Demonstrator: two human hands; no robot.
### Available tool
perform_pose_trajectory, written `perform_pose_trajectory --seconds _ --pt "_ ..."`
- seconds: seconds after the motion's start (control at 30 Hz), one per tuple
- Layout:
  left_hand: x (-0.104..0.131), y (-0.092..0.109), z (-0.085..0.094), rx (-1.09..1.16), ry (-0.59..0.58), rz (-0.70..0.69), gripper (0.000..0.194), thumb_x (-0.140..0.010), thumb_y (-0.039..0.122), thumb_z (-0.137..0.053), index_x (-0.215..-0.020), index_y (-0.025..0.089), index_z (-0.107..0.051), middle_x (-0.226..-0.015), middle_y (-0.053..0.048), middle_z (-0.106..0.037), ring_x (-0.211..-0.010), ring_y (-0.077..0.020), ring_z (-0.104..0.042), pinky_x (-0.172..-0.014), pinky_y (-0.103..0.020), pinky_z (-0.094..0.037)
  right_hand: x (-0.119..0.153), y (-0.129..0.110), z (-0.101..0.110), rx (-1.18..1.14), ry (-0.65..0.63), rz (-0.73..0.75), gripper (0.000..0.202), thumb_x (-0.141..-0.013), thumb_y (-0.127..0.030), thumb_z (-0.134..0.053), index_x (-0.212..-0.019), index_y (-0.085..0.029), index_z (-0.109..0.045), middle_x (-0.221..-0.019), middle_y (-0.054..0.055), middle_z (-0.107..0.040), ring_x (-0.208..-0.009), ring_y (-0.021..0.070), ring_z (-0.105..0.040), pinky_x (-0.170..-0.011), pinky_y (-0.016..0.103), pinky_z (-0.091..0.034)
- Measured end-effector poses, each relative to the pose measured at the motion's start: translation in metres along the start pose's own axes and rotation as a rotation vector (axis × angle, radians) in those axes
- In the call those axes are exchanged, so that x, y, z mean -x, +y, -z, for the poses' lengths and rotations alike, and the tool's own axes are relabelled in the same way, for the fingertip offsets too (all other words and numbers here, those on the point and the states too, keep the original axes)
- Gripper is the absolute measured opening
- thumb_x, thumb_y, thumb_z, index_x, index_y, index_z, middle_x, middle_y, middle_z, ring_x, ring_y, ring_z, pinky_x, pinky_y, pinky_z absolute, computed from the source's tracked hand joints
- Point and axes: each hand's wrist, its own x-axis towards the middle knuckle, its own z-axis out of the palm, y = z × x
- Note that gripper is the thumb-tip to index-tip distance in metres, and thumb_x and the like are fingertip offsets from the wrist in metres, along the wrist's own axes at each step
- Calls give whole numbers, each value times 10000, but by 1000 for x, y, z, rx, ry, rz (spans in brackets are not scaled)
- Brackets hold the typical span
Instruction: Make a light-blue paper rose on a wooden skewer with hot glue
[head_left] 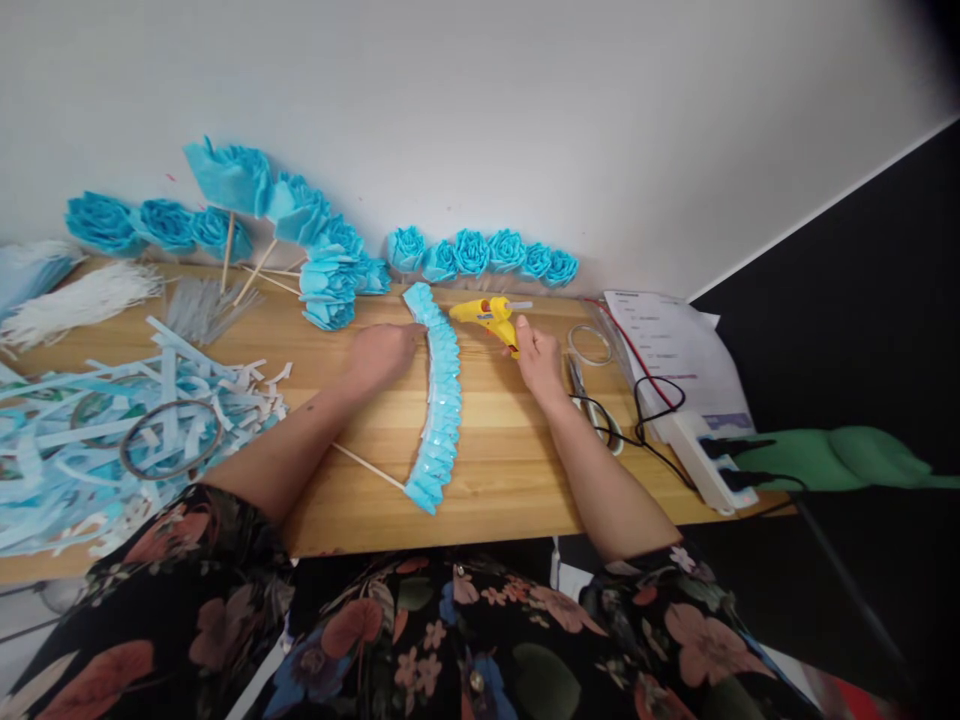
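A ruffled blue crepe-paper strip (444, 400) lies in a slight curve on the wooden table, running from the back toward me. Near its far end, the fingertips of my left hand (384, 358) are closed at its left edge; the hand is slightly blurred. A thin wooden stick (369, 466) meets the strip's near end. My right hand (540, 358) grips a yellow glue gun (484, 312) by its handle, with a clear glue stick jutting from the back. The gun's nozzle points left, close to the strip's upper part but apart from my left hand.
Blue paper flowers (472, 252) line the wall, several on sticks. Paper scraps (172, 400) with tape rolls cover the left side. At right are scissors (611, 435), a wire ring (590, 345), papers (675, 350) and a power strip (701, 465) with black cables.
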Motion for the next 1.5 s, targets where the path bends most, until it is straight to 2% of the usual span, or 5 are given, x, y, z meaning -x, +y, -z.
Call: perform_pose_trajectory --seconds 0.33,0.63,0.87,1.13,1.5 --pt "-1 -3 -6 33 34 27 503 -1008 282 -339 -1443 288 -592 -1132 -122 -765 -1011 -288 -720 -816 -344 -518 -1 3 -4 59 -120 28 757 -894 -817 -236 -593 -211 -576 -592 75 -650 -552 174 -521 -546 305 -282" --pt "-1 -1 -4 -5 21 -9 502 -1002 274 -354 -1436 311 -604 -1119 -128 -768 -997 -306 -724 -805 -363 -517 -2 7 -4 59 -69 0 721 -928 -767 -291 -600 -203 -596 -594 76 -664 -556 177 -543 -541 301 -292" --pt "0 1 0 -12 5 -6 500 -1008 263 -353 -1435 306 -609 -1122 -135 -767 -997 -306 -726 -788 -358 -519 -2 5 -4 -228 -118 -6 634 -900 -758 -414 -698 -196 -631 -642 13 -603 -556 131 -473 -554 266 -358" --pt "0 0 0 23 2 -15 504 -997 266 -356 -1421 312 -626 -1156 -124 -763 -1041 -319 -719 -827 -375 -526 0 -2 -7 -262 -173 19 523 -881 -695 -508 -745 -205 -627 -621 -31 -525 -544 111 -395 -540 249 -328" --pt "-2 -3 0 138 113 44 492 -997 268 -360 -1405 273 -635 -1215 -113 -749 -1079 -301 -706 -855 -364 -515 2 -5 -10 -54 -203 106 500 -909 -611 -500 -657 -196 -617 -541 -45 -451 -552 121 -389 -565 281 -274"
